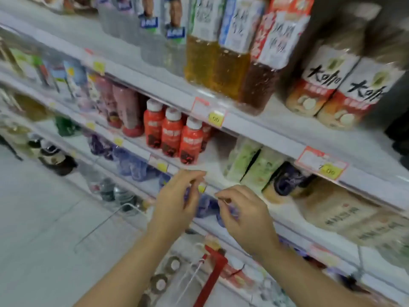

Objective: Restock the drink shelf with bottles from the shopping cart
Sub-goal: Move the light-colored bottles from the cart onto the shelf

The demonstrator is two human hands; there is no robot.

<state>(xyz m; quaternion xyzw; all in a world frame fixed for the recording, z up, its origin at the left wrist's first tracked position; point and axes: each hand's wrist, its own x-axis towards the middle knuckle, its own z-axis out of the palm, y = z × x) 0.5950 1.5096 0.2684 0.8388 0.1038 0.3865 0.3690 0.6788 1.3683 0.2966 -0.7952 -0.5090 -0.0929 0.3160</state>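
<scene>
Three red bottles (190, 140) with white caps stand upright, long axis vertical and caps up, on the middle shelf (221, 161), left of green cartons (259, 167). Nearer, the left hand (174, 207) curls its fingers by a yellow price tag (201, 187); blur hides whether its grip pinches it. The right hand (245, 220) hangs loosely curled, its grip narrow and empty. The shopping cart (212, 275) is nearest, below.
</scene>
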